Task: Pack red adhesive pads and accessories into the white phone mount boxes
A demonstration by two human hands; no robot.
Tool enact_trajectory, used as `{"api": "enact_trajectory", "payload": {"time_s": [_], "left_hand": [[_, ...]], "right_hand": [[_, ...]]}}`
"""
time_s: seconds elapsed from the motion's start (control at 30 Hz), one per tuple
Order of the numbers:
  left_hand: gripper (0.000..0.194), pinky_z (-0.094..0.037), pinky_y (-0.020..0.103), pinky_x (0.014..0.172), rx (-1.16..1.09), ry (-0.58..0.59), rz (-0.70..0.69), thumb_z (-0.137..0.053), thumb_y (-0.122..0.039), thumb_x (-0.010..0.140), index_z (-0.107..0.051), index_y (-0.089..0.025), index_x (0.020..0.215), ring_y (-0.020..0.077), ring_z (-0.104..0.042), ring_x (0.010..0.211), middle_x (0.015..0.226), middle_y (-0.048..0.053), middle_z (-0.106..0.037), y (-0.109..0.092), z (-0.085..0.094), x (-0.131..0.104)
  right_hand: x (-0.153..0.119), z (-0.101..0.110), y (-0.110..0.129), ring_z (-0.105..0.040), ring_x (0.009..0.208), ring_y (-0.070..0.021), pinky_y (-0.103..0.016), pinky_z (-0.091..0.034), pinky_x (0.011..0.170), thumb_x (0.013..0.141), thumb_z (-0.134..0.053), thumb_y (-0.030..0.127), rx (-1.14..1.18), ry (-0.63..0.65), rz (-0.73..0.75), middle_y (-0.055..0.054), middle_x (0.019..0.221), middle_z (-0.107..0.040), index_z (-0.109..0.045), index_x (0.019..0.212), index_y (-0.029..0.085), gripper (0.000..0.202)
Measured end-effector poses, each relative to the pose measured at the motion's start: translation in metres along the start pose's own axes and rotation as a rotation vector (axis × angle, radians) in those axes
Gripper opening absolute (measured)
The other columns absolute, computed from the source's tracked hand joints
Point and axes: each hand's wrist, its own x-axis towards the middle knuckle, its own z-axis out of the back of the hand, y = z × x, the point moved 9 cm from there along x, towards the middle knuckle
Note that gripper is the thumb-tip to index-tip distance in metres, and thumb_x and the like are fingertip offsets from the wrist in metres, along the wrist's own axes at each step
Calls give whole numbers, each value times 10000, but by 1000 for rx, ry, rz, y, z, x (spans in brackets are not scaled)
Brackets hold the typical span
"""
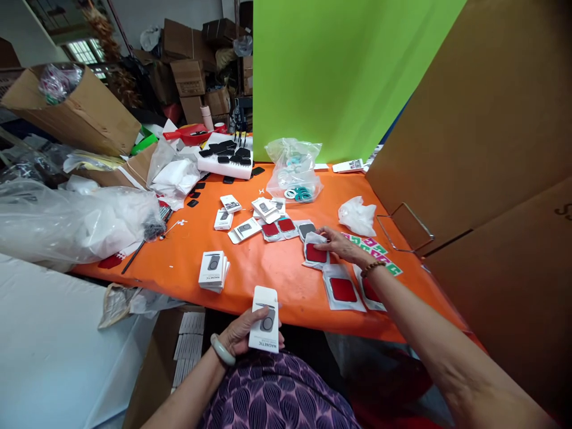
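Note:
My left hand [243,330] is closed round a small white cardboard box [264,325] with "MAGNETIC" and a dark round-ended device printed on it, thumb across its front. On the orange table my right hand [337,245] pinches the edge of a red square pad in a translucent white pouch [315,252]. More pouches with red pads [343,291] lie nearer me, partly behind my right forearm. Beyond that hand are a dark grey pad in a pouch [306,230] and two red ones [286,225]. Left of the held box stands a stack of similar boxes [211,269].
More white boxes [245,229] lie mid-table. Behind them is a clear bag of teal and white rings [297,179]. Black pads on a white block [226,155] sit further back. A sticker sheet [373,249] and a wire frame [404,229] lie right, beside large cardboard [491,149].

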Motion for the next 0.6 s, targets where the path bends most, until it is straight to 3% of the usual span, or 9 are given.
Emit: {"api": "enact_trajectory", "payload": {"time_s": [0.07, 0.17, 0.27, 0.37, 0.5, 0.6], "left_hand": [[555, -540, 378, 689, 4, 32, -33, -803, -473, 612, -602, -110, 981, 227, -691, 680, 823, 61, -678, -3, -3, 0], [590, -518, 340, 669, 38, 109, -97, -824, -468, 576, -608, -104, 988, 220, -679, 689, 798, 72, -678, -5, -10, -1], [613, -496, 318, 667, 99, 171, -111, -838, -468, 545, -624, -86, 974, 219, -668, 693, 766, 93, -681, -2, -17, -2], [606, -485, 291, 655, 137, 165, -108, -855, -453, 510, -636, -97, 948, 193, -651, 684, 793, 94, -686, 3, -20, -3], [614, -473, 273, 658, 162, 169, -82, -877, -414, 474, -635, -100, 943, 170, -632, 684, 804, 86, -680, 12, -23, -4], [644, -472, 285, 670, 160, 184, -62, -887, -400, 453, -629, -110, 968, 174, -633, 688, 797, 61, -666, 21, -24, -2]], "right_hand": [[-4, -20, 12, -570, 737, -183, -298, -458, 662, 623, -737, 444, 120, 109, 24, -39, 837, -677, -668, 902, 183, 388], [-26, -55, 40, -611, 847, -191, -319, -486, 778, 631, -757, 383, 490, 269, 42, -24, 990, -684, -657, 1046, 225, 455], [-62, -83, 69, -623, 870, -187, -329, -488, 822, 658, -769, 337, 739, 329, 30, -2, 977, -690, -671, 1023, 244, 390], [-96, -100, 82, -625, 841, -189, -331, -502, 798, 657, -773, 336, 765, 308, -2, 0, 921, -693, -680, 978, 240, 348], [-123, -108, 81, -605, 807, -182, -308, -494, 756, 675, -742, 322, 659, 268, 16, -9, 883, -680, -669, 949, 218, 301], [-135, -117, 78, -582, 757, -165, -285, -474, 703, 703, -705, 300, 566, 345, 31, 0, 827, -656, -658, 934, 208, 252]]}}
